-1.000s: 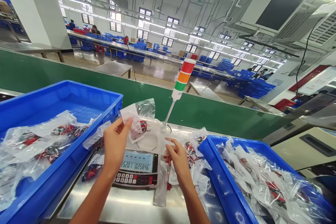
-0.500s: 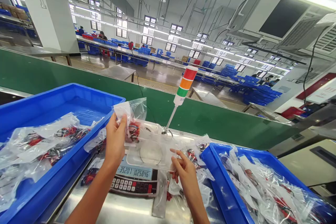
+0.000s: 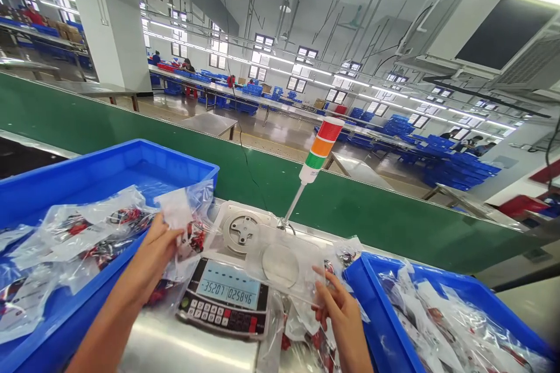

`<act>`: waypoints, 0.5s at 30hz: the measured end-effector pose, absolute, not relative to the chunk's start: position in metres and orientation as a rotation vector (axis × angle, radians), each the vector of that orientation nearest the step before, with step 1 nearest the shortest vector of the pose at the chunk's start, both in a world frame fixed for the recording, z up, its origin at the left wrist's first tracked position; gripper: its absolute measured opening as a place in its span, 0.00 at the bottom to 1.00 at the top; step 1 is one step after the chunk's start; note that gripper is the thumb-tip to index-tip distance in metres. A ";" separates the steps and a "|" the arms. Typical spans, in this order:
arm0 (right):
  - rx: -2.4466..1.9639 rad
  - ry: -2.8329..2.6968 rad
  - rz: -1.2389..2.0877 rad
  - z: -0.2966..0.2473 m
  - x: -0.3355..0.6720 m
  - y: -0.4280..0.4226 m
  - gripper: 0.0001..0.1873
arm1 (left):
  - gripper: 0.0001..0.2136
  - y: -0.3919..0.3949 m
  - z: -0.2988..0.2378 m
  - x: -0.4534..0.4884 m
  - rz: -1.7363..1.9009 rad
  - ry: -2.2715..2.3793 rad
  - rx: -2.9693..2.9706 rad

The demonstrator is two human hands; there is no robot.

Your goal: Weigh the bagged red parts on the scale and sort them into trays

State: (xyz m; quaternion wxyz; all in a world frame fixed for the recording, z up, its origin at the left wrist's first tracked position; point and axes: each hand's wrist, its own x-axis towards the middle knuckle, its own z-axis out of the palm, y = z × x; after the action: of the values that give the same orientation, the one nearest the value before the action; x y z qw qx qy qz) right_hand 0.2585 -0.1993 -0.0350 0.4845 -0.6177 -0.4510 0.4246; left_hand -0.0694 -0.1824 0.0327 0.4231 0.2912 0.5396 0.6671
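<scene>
My left hand [image 3: 154,249] is closed on a clear plastic bag [image 3: 189,222] with a white label and red and black wires inside, held over the right rim of the left blue bin [image 3: 131,154]. My right hand [image 3: 340,309] pinches the near right edge of a clear plastic weighing tray [image 3: 284,263] and holds it lifted off the counting scale [image 3: 227,294], to the right of it. The scale's bare round mount [image 3: 242,228] shows, and its display reads digits.
Several similar bags lie in the left bin, in the right blue bin [image 3: 376,303] and around the scale. A signal tower lamp [image 3: 322,145] stands behind the scale. A green conveyor belt [image 3: 350,201] runs beyond. Other people work at far tables.
My left hand carried the bag left toward the left bin. My right hand took the clear tray and lifted it off the scale to the right, baring the mount. The camera turned slightly left.
</scene>
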 end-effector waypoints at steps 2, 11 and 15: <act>-1.530 -1.076 1.016 -0.036 0.267 -0.204 0.42 | 0.29 -0.202 0.021 -0.088 1.584 1.370 0.681; -1.609 -1.014 1.017 -0.038 0.279 -0.207 0.45 | 0.27 -0.290 -0.025 -0.109 1.359 1.786 0.764; -1.588 -0.989 1.058 -0.043 0.281 -0.206 0.47 | 0.30 -0.300 -0.042 -0.101 1.101 1.553 0.758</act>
State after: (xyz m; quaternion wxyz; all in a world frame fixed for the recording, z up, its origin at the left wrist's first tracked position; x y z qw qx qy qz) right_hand 0.2814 -0.2057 -0.0426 0.4762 -0.6496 -0.4048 0.4328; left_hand -0.1005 -0.3003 -0.0424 0.5194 0.3162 0.6478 0.4589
